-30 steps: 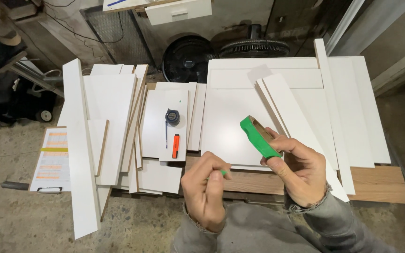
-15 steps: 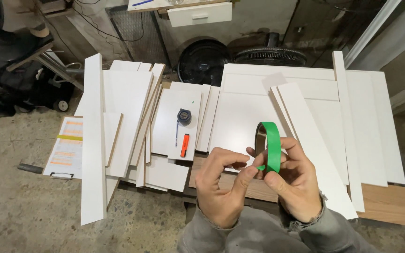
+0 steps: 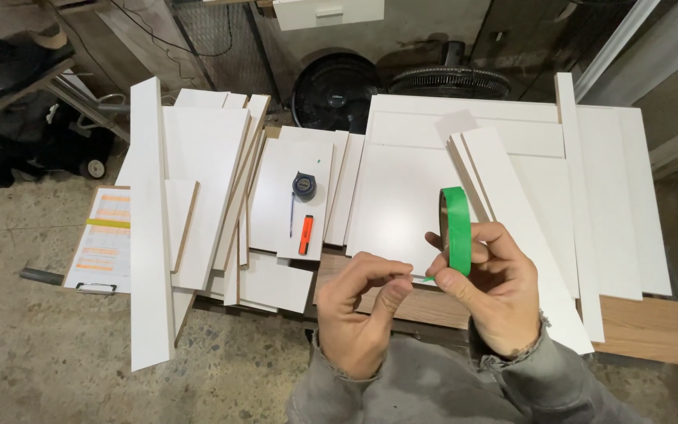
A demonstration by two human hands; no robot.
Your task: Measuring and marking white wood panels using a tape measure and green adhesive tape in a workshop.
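While right hand [image 3: 496,286] fingers clamp one green tape roll [image 3: 456,229], left hand [image 3: 359,314] fingers pinched together, two fans [image 3: 335,90].

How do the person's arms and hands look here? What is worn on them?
Both hands are bare, with no gloves. The left hand and the right hand each come out of a long grey sleeve of soft, creased fabric with a ribbed cuff at the wrist. No watch or ring can be made out. No cables or markings show.
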